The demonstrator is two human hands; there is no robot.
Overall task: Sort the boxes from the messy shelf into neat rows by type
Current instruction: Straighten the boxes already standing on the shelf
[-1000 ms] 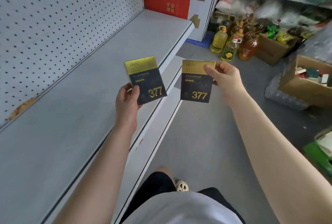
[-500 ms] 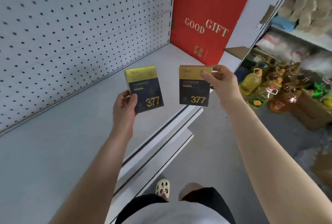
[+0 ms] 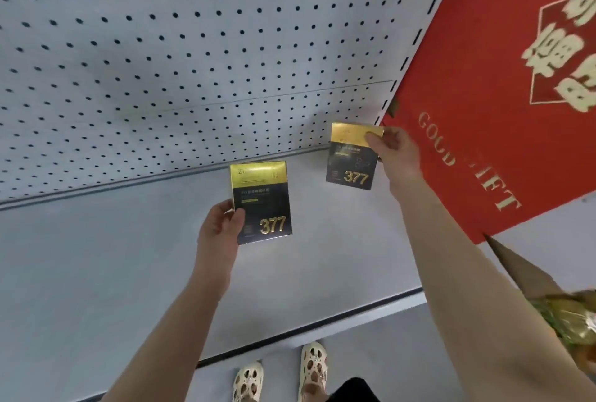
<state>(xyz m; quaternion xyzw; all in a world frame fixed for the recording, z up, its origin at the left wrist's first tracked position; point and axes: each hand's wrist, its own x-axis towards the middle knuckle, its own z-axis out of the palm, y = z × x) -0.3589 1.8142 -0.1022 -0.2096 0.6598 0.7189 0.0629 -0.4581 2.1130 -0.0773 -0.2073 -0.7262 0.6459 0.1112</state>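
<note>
Two like boxes, black with a gold top band and "377" in gold, are held above a grey shelf (image 3: 96,272). My left hand (image 3: 219,230) grips the nearer box (image 3: 263,204) by its lower left corner, thumb on its front. My right hand (image 3: 395,156) pinches the farther box (image 3: 350,159) at its upper right corner, close to the shelf's back edge. Both boxes stand upright with their fronts facing me.
A white pegboard wall (image 3: 193,46) backs the shelf. A big red "GOOD GIFT" carton (image 3: 500,95) stands at the shelf's right end. My two feet in cream sandals (image 3: 280,379) are on the floor below the shelf's front edge. A blurred green-gold packet (image 3: 571,321) shows at the right edge.
Both hands have carried the boxes in over the shelf; the right box has gone farther back, toward the pegboard and the red carton. The view has turned toward the shelf.
</note>
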